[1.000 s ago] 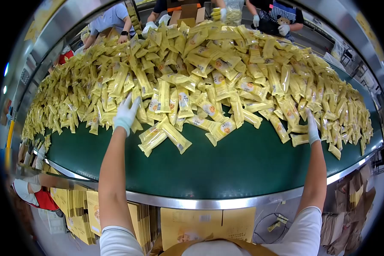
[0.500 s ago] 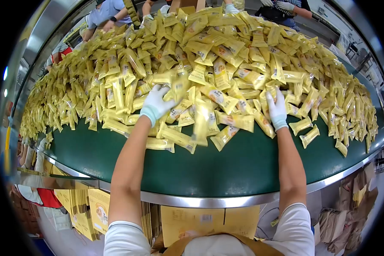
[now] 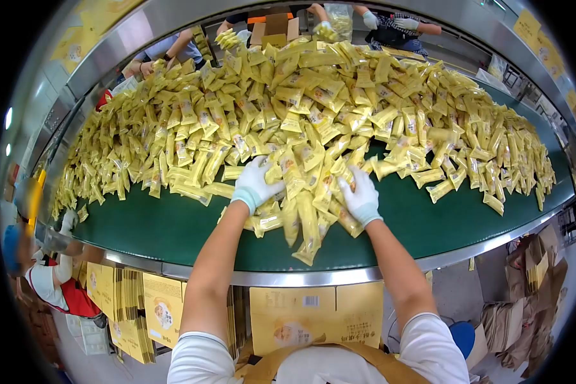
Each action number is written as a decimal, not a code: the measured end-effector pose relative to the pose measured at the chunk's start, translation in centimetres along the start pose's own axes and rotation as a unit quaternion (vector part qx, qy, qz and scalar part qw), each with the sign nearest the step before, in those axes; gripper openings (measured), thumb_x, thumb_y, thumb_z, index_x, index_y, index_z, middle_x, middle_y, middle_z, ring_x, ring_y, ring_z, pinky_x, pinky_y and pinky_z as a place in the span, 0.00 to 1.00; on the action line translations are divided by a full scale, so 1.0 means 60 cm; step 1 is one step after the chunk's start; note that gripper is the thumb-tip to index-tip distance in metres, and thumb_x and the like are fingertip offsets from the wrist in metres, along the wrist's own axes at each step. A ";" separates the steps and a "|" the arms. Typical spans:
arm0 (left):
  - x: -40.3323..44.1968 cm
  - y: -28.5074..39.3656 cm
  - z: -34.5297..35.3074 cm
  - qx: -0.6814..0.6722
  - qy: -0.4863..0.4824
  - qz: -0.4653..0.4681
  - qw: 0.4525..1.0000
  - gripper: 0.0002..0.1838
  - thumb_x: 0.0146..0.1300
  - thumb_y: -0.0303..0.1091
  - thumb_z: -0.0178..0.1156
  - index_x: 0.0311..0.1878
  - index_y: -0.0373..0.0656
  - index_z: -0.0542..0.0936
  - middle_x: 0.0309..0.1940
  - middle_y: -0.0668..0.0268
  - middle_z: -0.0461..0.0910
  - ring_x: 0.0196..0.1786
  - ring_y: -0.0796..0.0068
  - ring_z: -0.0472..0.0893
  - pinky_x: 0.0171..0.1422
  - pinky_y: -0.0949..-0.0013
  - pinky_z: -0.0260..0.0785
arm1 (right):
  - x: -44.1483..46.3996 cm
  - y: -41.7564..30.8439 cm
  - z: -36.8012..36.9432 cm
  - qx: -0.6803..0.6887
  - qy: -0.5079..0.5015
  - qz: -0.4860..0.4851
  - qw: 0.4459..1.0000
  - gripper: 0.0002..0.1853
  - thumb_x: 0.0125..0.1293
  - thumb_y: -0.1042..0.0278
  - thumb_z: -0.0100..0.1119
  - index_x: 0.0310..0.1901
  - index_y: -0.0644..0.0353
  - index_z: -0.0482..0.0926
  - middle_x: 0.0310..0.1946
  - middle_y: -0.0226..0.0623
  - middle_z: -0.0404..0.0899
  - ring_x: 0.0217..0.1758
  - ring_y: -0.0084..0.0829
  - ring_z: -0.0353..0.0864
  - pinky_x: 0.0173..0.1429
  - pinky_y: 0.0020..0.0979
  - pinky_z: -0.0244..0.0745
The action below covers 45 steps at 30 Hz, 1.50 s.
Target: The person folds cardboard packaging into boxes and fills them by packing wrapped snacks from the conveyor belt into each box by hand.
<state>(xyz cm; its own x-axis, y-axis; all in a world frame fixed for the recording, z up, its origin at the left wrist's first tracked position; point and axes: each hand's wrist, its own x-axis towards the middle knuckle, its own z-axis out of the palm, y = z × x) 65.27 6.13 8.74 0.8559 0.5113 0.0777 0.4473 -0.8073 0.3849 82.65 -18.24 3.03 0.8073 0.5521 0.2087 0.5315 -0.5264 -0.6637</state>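
Note:
A big heap of yellow plastic snack packets (image 3: 310,115) covers the far side of a green conveyor belt (image 3: 153,227). My left hand (image 3: 256,184), in a white glove, lies against the left of a cluster of packets at the heap's front, fingers stretched and thumb apart. On the cluster's right side is my right hand (image 3: 360,195), also gloved in white, its fingers spread and pressing on packets. Between both hands several packets are bunched together, and one packet (image 3: 308,240) sticks out toward me. Neither hand is closed round a packet.
A metal rim (image 3: 301,278) edges the belt on my side. Below it stand flattened yellow cartons (image 3: 313,313). Co-workers' gloved hands (image 3: 406,24) and an open cardboard box (image 3: 276,29) are across the belt; a person in red and white (image 3: 70,291) is at the left.
My hands have come closer together and nearer to me, drawing packets from the heap into a bunch between them. Bare green belt now shows where the right hand was. The view has tilted.

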 end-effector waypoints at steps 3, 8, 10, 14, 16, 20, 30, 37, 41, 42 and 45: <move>-0.030 0.005 -0.006 -0.019 0.003 0.003 1.000 0.50 0.52 0.61 0.70 0.70 0.32 0.71 0.74 0.48 0.63 0.75 0.52 0.65 0.77 0.61 0.62 | -0.032 -0.017 -0.003 -0.004 -0.007 0.015 1.000 0.35 0.66 0.33 0.54 0.69 0.45 0.70 0.66 0.43 0.72 0.67 0.51 0.73 0.68 0.49 0.67; -0.124 0.075 -0.082 0.122 -0.054 -0.059 0.989 0.50 0.55 0.63 0.66 0.77 0.48 0.64 0.79 0.50 0.55 0.79 0.42 0.56 0.80 0.51 0.55 | -0.075 -0.007 -0.065 -0.066 -0.092 0.034 0.993 0.43 0.64 0.30 0.55 0.75 0.47 0.63 0.73 0.49 0.64 0.71 0.53 0.69 0.72 0.48 0.65; -0.180 0.079 -0.098 0.131 -0.041 -0.056 0.989 0.47 0.57 0.60 0.66 0.77 0.52 0.64 0.78 0.51 0.58 0.78 0.38 0.56 0.79 0.48 0.57 | -0.133 -0.024 -0.130 -0.086 -0.099 0.000 0.991 0.43 0.64 0.34 0.58 0.75 0.51 0.63 0.74 0.52 0.62 0.71 0.53 0.69 0.73 0.44 0.66; -0.338 0.051 -0.089 -0.029 -0.057 -0.062 0.996 0.44 0.59 0.59 0.65 0.74 0.44 0.67 0.73 0.48 0.66 0.73 0.44 0.67 0.76 0.53 0.62 | -0.280 -0.024 -0.230 0.091 -0.081 0.032 0.992 0.21 0.66 0.53 0.64 0.53 0.60 0.82 0.53 0.49 0.82 0.50 0.49 0.82 0.62 0.42 0.73; -0.432 0.073 -0.064 -0.031 -0.091 -0.144 0.985 0.45 0.60 0.60 0.64 0.73 0.38 0.66 0.72 0.46 0.67 0.69 0.48 0.72 0.75 0.56 0.63 | -0.350 0.018 -0.246 0.017 -0.061 0.047 0.997 0.15 0.66 0.56 0.65 0.43 0.62 0.84 0.41 0.45 0.83 0.42 0.47 0.82 0.53 0.44 0.76; -0.528 0.110 0.016 -0.007 -0.090 -0.278 0.956 0.55 0.58 0.63 0.63 0.77 0.30 0.55 0.74 0.44 0.63 0.70 0.48 0.72 0.72 0.53 0.66 | -0.475 0.076 -0.200 -0.029 0.046 0.081 0.995 0.16 0.63 0.56 0.67 0.40 0.62 0.82 0.39 0.45 0.82 0.45 0.49 0.80 0.54 0.44 0.75; -0.565 0.082 0.105 -0.157 -0.043 -0.297 0.941 0.59 0.59 0.59 0.65 0.81 0.34 0.44 0.75 0.42 0.60 0.71 0.44 0.69 0.73 0.51 0.64 | -0.387 -0.069 -0.099 -0.033 -0.190 -0.187 0.963 0.14 0.62 0.55 0.64 0.43 0.54 0.84 0.38 0.40 0.84 0.47 0.44 0.81 0.55 0.41 0.73; -0.600 0.034 0.132 -0.228 0.001 -0.267 0.936 0.51 0.63 0.51 0.67 0.78 0.30 0.53 0.69 0.41 0.70 0.70 0.48 0.72 0.74 0.57 0.64 | -0.356 -0.036 -0.066 0.096 -0.036 -0.104 0.989 0.18 0.62 0.58 0.67 0.49 0.59 0.81 0.44 0.44 0.82 0.49 0.47 0.79 0.58 0.45 0.73; -0.599 0.042 0.128 -0.344 0.015 -0.262 0.902 0.49 0.63 0.52 0.66 0.77 0.32 0.56 0.69 0.41 0.69 0.70 0.45 0.72 0.74 0.55 0.64 | -0.445 0.018 -0.110 0.011 0.137 0.035 0.990 0.20 0.62 0.64 0.69 0.52 0.65 0.79 0.46 0.49 0.80 0.49 0.49 0.79 0.60 0.44 0.73; -0.591 0.051 0.121 -0.359 0.019 -0.264 0.895 0.48 0.63 0.52 0.65 0.77 0.32 0.57 0.69 0.41 0.70 0.69 0.45 0.72 0.73 0.55 0.64 | -0.465 0.033 -0.114 -0.034 0.180 0.074 0.980 0.25 0.64 0.59 0.67 0.57 0.66 0.77 0.50 0.52 0.80 0.52 0.51 0.79 0.62 0.43 0.72; -0.584 0.049 0.146 -0.279 0.036 -0.280 0.918 0.48 0.65 0.56 0.63 0.77 0.33 0.56 0.69 0.42 0.71 0.66 0.46 0.75 0.70 0.53 0.68 | -0.507 0.082 -0.097 0.027 0.028 0.265 0.963 0.38 0.68 0.48 0.62 0.69 0.71 0.66 0.61 0.60 0.75 0.63 0.54 0.76 0.68 0.41 0.69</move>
<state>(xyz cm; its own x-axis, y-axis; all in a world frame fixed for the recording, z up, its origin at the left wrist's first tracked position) 38.86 -16.77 -0.89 0.5036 0.8344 -0.2240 0.5926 -0.1450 0.7923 62.19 -41.40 -2.39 0.9751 0.1774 -0.1327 0.0272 -0.6902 -0.7231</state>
